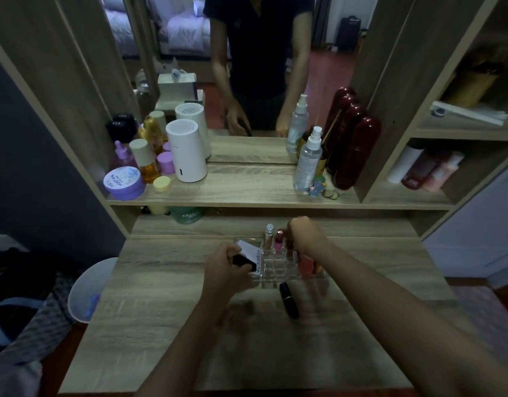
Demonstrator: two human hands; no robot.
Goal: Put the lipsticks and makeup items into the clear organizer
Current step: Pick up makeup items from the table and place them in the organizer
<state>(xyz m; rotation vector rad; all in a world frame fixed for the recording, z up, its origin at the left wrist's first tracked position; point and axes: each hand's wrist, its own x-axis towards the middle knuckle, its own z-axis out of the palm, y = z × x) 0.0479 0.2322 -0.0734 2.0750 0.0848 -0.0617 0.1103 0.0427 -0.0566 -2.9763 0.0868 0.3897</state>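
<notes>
The clear organizer sits on the wooden dressing table, its grid of small slots in the middle. A clear-capped lipstick and a pink lipstick stand upright in its back slots. A white flat item lies in its left section, and an orange-red item in its right section. My left hand grips a black compact at the organizer's left edge. My right hand is closed over a small dark item at the back right slots, mostly hidden. A black lipstick lies on the table in front.
The upper shelf holds a white cylinder, bottles and jars at left, and spray bottles and a dark red case at right. A mirror stands behind. A white bin sits left of the table.
</notes>
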